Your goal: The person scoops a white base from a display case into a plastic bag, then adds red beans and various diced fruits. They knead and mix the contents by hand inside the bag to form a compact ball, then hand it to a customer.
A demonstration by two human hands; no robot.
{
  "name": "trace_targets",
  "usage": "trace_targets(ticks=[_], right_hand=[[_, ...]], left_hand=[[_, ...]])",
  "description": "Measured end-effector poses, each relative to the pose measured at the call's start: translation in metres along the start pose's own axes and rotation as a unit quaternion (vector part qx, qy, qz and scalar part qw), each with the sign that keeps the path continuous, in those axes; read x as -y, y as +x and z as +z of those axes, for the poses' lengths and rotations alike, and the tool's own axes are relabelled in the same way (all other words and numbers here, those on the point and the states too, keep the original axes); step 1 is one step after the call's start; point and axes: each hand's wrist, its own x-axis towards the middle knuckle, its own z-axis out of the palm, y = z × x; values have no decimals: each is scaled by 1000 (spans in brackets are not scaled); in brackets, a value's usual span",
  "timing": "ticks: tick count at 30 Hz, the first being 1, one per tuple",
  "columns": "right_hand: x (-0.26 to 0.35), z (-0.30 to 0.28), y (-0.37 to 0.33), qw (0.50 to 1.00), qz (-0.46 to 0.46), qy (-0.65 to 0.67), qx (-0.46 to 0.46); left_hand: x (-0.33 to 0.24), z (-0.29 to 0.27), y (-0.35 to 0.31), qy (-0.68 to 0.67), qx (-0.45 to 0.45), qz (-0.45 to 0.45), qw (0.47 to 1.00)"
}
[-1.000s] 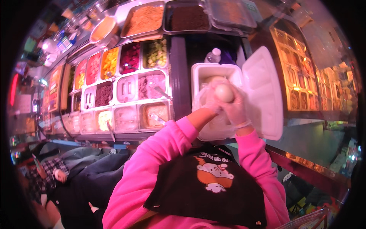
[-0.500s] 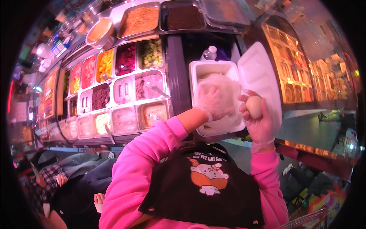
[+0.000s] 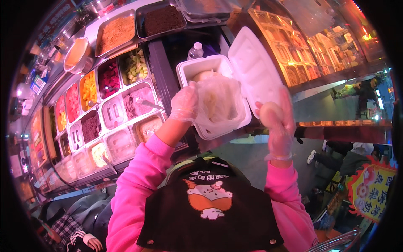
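A white foam box (image 3: 182, 75) stands in front of me, its foam lid (image 3: 256, 67) swung back to the right. Inside, a clear plastic bag (image 3: 222, 96) lies over pale, soft-looking contents. At the box's left rim, my left hand (image 3: 184, 103) in a clear glove has its fingers closed at the edge of the bag. My right hand (image 3: 282, 126), gloved too and slightly blurred, holds a smooth, pale round dough ball (image 3: 270, 113) in front of the lid. Its fingers curl around the ball's side.
Left of the box, metal pans hold yellow fruit cubes (image 3: 89, 90), green cubes (image 3: 135, 67) and purple mash (image 3: 137, 101). Trays of orange crumbs (image 3: 116, 35) and dark crumbs (image 3: 161, 21) lie behind. A capped bottle (image 3: 195, 51) stands behind the box. People are beyond the counter, lower left.
My left hand has come out of the box to its left rim, uncovering the bag. My right hand still holds the dough ball, now lower beside the lid. The view has turned.
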Motion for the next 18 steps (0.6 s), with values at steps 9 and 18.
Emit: trace_targets(ticks=[9,18], right_hand=[[11,12,-14,997,50,13,-62],[10,139,-73,953,-140,-78,256]], left_hand=[[-46,10,-45,-285,348,226,864],[20,-87,-134,-734,-45,120,667]])
